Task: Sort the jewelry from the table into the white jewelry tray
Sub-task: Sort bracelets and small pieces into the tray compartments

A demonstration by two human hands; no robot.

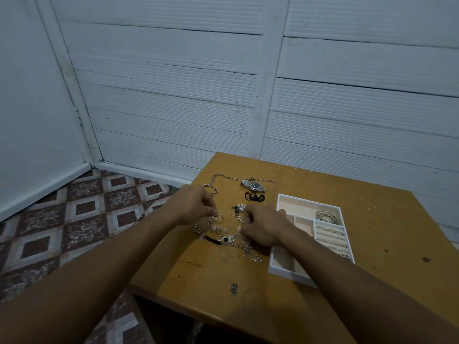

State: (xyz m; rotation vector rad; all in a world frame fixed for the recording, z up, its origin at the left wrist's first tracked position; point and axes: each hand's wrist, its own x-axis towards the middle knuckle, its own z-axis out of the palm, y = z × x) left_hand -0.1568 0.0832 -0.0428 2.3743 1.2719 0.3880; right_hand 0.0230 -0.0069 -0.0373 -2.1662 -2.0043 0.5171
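A pile of silver chains and bracelets (223, 234) lies on the wooden table (372, 244), left of the white jewelry tray (290, 271). My left hand (191, 204) hovers over the pile's left side and pinches a small silver ring or link (218, 216) at its fingertips. My right hand (263, 227) is curled over the pile's right side and pinches a beaded strand (239, 218). The tray holds silver bangles (326, 216) at its far right and several rings (330, 232) in the padded slots. A silver watch (253, 186) lies further back.
A long silver chain (218, 180) loops at the table's back left, near the edge. A black band (254, 196) sits just in front of the watch. White panelled walls stand behind the table; patterned floor tiles (87, 207) lie to the left.
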